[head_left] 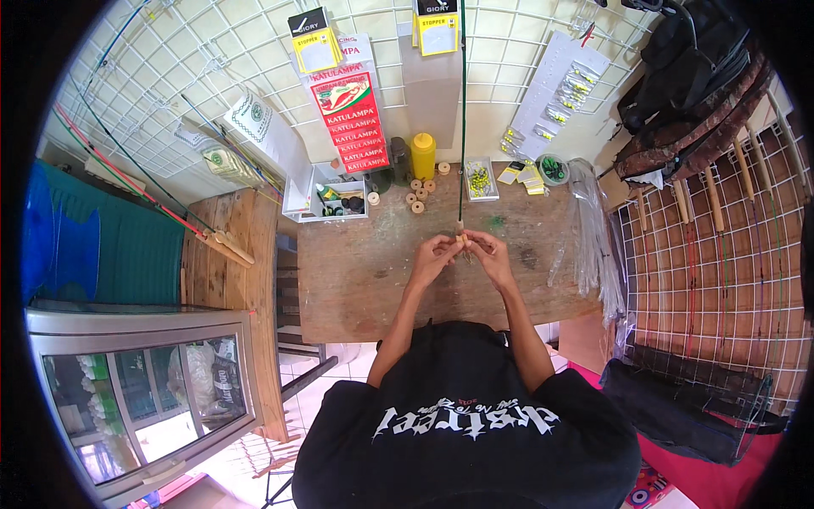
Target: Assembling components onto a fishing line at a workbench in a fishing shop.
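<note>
My left hand (434, 258) and my right hand (489, 259) meet over the middle of the wooden table (365, 280). Fingertips of both are closed together around the pale butt end of a thin dark green fishing rod (462, 153). From there the rod runs away from me, past the table's far edge and up in front of the wall grid. Something small and pale shows between the fingers, too small to name. Several round wooden pieces (417, 206) lie beyond my left hand, near a yellow squeeze bottle (423, 156).
A white box of small bottles (326, 212) stands at the far left of the table. Farther right are a tray of yellow-green beads (480, 181), a round tub (553, 170) and clear plastic sleeves (593, 246). A glass-fronted cabinet (144, 399) stands at my left.
</note>
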